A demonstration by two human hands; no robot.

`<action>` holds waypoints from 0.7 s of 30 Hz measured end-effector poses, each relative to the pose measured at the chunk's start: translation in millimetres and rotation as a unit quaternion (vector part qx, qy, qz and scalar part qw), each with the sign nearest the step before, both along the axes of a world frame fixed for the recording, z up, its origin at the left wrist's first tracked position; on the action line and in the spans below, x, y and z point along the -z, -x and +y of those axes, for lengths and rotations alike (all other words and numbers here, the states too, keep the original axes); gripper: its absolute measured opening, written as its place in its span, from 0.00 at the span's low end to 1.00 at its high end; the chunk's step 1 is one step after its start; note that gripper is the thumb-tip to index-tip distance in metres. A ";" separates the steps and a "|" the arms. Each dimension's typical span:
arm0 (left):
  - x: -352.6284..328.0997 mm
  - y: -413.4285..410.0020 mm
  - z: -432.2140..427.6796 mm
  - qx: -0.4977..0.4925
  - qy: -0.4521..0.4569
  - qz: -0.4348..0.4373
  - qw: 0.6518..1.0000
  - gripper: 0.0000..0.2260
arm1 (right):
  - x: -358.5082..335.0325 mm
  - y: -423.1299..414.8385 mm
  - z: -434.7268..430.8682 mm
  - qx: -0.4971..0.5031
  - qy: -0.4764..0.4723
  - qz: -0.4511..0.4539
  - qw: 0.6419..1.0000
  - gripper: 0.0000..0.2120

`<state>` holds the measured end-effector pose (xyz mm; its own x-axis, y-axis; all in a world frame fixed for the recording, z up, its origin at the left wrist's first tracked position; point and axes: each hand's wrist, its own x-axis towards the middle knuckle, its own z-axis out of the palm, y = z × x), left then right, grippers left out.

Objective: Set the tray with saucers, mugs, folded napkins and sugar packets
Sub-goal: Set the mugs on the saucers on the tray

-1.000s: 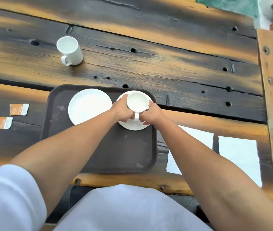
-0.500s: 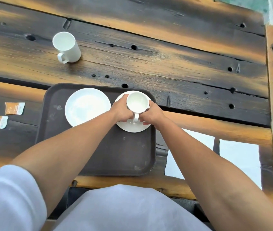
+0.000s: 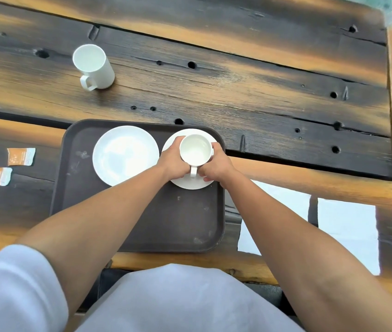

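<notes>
Together, our two hands grip one mug on its saucer.
Our left hand (image 3: 174,161) and right hand (image 3: 215,164) curl round the white mug (image 3: 196,149), its handle at 6 o'clock. It stands on a saucer (image 3: 190,184) in the tray's (image 3: 142,224) 1 o'clock corner. A bare saucer (image 3: 125,154) lies at its 9 o'clock. On the table (image 3: 262,92), a second mug (image 3: 93,65) stands at 11 and sugar packets (image 3: 21,156) lie at 9.

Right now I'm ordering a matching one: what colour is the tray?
The tray is plain dark brown; the head view shows it.
</notes>
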<state>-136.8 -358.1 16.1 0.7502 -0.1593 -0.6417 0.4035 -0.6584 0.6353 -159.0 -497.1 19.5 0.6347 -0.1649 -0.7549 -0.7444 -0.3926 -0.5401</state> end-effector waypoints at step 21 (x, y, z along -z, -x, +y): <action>12.9 -0.1 3.0 0.022 -0.006 -0.023 0.999 0.37 | 3.3 3.4 2.9 -0.001 0.035 -0.008 0.999 0.30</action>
<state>-136.7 -355.2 3.2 0.7713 -0.1854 -0.6088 0.3442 -0.6831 0.6441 -162.4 -494.2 16.2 0.6476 -0.2156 -0.7308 -0.7348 -0.4305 -0.5241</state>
